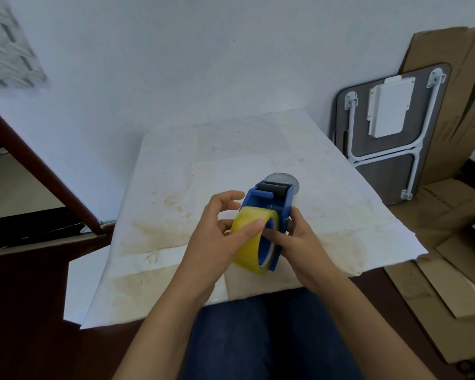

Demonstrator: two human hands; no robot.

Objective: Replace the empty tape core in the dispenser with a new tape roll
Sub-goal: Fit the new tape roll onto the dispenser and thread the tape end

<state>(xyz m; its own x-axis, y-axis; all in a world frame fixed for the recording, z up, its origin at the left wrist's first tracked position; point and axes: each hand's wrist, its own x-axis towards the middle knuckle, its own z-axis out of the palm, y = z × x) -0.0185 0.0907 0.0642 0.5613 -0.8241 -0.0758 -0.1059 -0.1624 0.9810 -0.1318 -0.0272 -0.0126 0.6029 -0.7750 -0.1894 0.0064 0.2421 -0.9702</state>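
here the yellow tape roll (254,238) sits in the blue dispenser (272,212), held above the stained white surface (176,187). the left hand (221,239) grips the roll, thumb across its outer face. the right hand (299,242) clasps the dispenser's far side, 1 finger reaching into the roll's centre. a round grey object (284,179) lies behind. a folded table (387,133) and cardboard (450,242) stand at right.

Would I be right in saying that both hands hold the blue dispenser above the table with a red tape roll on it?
Not quite: in the head view the tape roll is yellow, not red. Both the left hand and right hand do hold the blue dispenser above the table.
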